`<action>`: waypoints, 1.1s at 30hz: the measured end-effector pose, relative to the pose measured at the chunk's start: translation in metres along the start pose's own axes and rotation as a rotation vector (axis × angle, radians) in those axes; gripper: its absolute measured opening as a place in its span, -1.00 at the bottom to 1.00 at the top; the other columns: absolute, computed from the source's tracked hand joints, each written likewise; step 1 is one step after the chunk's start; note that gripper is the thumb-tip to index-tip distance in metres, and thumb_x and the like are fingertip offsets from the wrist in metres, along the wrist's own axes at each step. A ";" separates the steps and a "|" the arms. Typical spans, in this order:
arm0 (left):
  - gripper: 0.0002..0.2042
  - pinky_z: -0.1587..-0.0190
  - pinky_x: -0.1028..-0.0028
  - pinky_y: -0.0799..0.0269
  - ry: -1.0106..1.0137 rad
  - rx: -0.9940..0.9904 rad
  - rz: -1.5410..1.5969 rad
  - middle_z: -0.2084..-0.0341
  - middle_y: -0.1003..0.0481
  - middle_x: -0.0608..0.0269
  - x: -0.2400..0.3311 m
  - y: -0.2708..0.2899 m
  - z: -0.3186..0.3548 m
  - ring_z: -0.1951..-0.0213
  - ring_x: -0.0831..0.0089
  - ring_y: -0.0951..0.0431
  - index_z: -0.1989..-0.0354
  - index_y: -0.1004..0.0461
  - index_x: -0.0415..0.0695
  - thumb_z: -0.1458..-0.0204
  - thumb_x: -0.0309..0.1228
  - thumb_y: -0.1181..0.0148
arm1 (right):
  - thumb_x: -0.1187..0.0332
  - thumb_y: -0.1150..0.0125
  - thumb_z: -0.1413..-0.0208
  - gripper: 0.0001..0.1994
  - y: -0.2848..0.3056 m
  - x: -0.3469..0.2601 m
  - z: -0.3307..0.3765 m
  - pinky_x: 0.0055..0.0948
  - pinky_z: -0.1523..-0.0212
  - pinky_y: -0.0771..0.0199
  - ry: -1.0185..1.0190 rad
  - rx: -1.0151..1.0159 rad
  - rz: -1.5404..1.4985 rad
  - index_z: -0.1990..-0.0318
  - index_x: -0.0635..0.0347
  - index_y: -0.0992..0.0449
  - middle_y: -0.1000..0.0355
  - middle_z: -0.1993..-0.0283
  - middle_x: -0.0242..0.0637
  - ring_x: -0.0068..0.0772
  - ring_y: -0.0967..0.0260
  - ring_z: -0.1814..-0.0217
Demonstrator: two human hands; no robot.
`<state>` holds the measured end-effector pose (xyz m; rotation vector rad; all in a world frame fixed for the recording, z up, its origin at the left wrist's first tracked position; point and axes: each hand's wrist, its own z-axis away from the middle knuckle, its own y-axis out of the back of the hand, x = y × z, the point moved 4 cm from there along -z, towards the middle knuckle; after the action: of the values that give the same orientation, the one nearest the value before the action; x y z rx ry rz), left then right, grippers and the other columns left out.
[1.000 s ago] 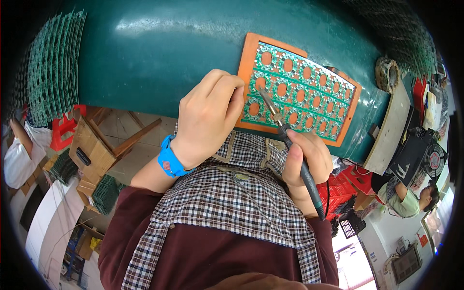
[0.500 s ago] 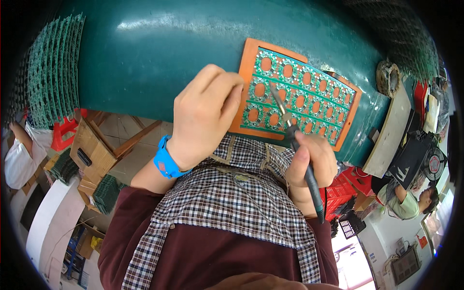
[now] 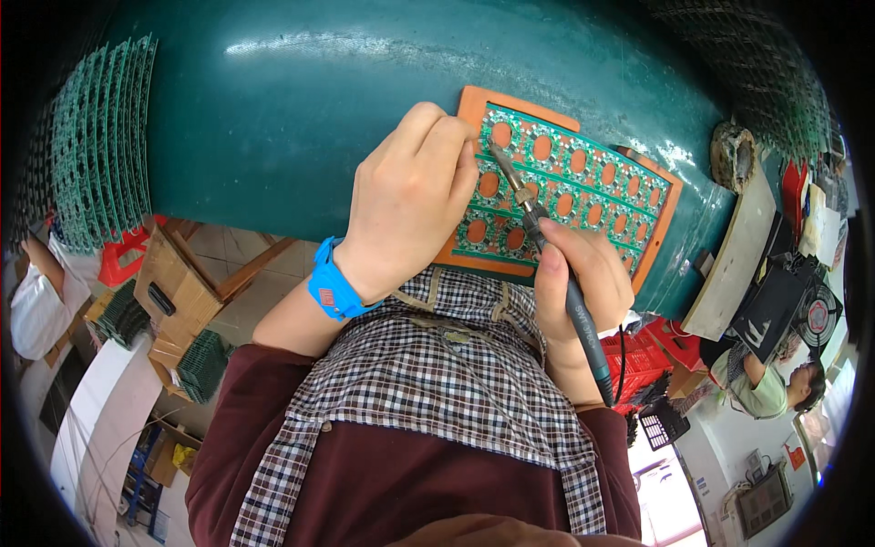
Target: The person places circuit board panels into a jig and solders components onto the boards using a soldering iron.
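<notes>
Since the earlier frames the soldering iron [image 3: 547, 246] is sitting further up-left: its tip was near the panel's mid/lower rows, now it's by the upper-left corner, close to the left hand's fingertips. The left hand [image 3: 410, 201] is holding roughly the same spot.

Largest first: the dark green worktable [image 3: 301, 100] is filling the top of the view, w/ the person's checked apron and maroon sleeves below. On the table, near the front edge, an orange carrier frame [image 3: 665, 219] is holding a green circuit-board panel [image 3: 592, 178] w/ rows of oval cut-outs. The left hand, blue wrist strap [image 3: 335, 287] on it, is lying knuckles-up over the panel's left end, fingers curled and pressing down; whether it's pinching solder wire or anything else can't be told. The right hand [image 3: 583, 283] is gripping the iron's dark handle like a pen, tip pointing at the top-left boards.

Step, as a judgement: soldering joints on the panel, working at the upper-left units. Next move prob. needs the tip set steady on a pad, left hand bracing the panel so it isn't sliding, then shifting along the row.

Hard to see: the exact tip contact point is too small to read; the left palm is covering the panel's left boards. The stack of green panels [image 3: 100, 155] at far left is bending w/ the lens. A co-worker [image 3: 770, 383] at lower right is only partly in view.
</notes>
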<state>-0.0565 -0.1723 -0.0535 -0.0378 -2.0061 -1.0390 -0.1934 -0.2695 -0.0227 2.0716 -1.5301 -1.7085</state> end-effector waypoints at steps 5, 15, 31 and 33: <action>-0.88 0.46 0.41 -0.40 0.016 -0.086 0.031 0.43 -0.41 0.20 0.003 -0.002 -0.004 0.48 0.29 -0.48 0.36 -0.45 -0.20 0.10 -0.63 -0.16 | 0.49 -0.29 0.14 -0.86 -0.001 0.002 0.000 -0.55 0.61 -0.36 0.050 0.015 0.013 0.35 0.27 -0.57 -0.46 0.54 -0.27 -0.44 -0.40 0.60; -0.88 0.50 0.49 -0.35 0.128 -0.166 0.112 0.54 -0.39 0.22 0.002 0.015 0.023 0.52 0.42 -0.45 0.36 -0.45 -0.23 0.09 -0.65 -0.16 | 0.46 -0.11 0.06 -0.89 0.017 -0.004 0.027 -0.48 0.63 -0.29 0.152 0.006 -0.015 0.42 0.32 -0.51 -0.39 0.60 -0.27 -0.38 -0.34 0.63; -0.87 0.52 0.45 -0.35 0.090 -0.147 0.048 0.51 -0.39 0.20 0.007 0.014 0.027 0.54 0.37 -0.45 0.36 -0.44 -0.21 0.11 -0.64 -0.19 | 0.45 -0.12 0.04 -0.89 0.016 -0.004 0.024 -0.44 0.61 -0.35 0.147 -0.009 0.059 0.40 0.28 -0.53 -0.39 0.59 -0.30 -0.36 -0.36 0.63; -0.88 0.52 0.44 -0.34 0.134 -0.138 0.018 0.52 -0.39 0.20 0.011 0.020 0.030 0.54 0.36 -0.46 0.36 -0.45 -0.20 0.09 -0.63 -0.19 | 0.41 -0.06 -0.05 -0.86 0.038 0.001 0.034 -0.43 0.54 -0.40 0.115 0.112 0.113 0.42 0.26 -0.52 -0.40 0.59 -0.29 -0.34 -0.39 0.59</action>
<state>-0.0760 -0.1425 -0.0417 -0.0585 -1.8089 -1.1366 -0.2442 -0.2720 -0.0144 2.0504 -1.7073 -1.4711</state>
